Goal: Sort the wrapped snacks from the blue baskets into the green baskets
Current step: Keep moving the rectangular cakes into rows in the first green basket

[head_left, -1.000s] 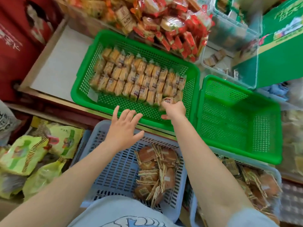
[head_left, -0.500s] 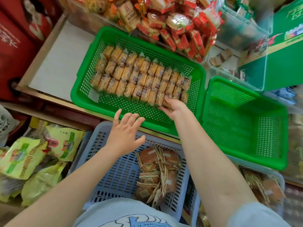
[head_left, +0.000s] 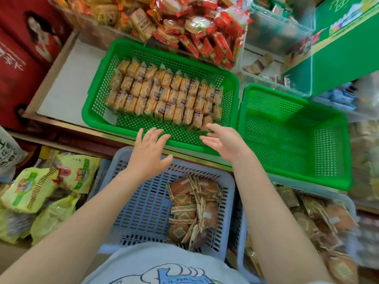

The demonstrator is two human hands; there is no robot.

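Two hands hover empty over the near rim of the big green perforated plastic basket [head_left: 131,48], fingers spread & relaxed: left hand [head_left: 148,154], right hand [head_left: 227,143]. Next pick looks to be the round brown wrapped snacks [head_left: 190,210], lying toward the person in the pale blue slotted plastic basket [head_left: 143,212], below both wrists, stack's long axis running near-to-far. Right hand is a bit nearer that pile. Rows of wrapped yellow biscuit packs [head_left: 164,95] in the green basket stand on edge, long axes roughly near-to-far. 2nd green basket [head_left: 328,152] to the right holds nothing visible.

shelf [head_left: 67,83] | white top | two green baskets [head_left: 231,83] side by side
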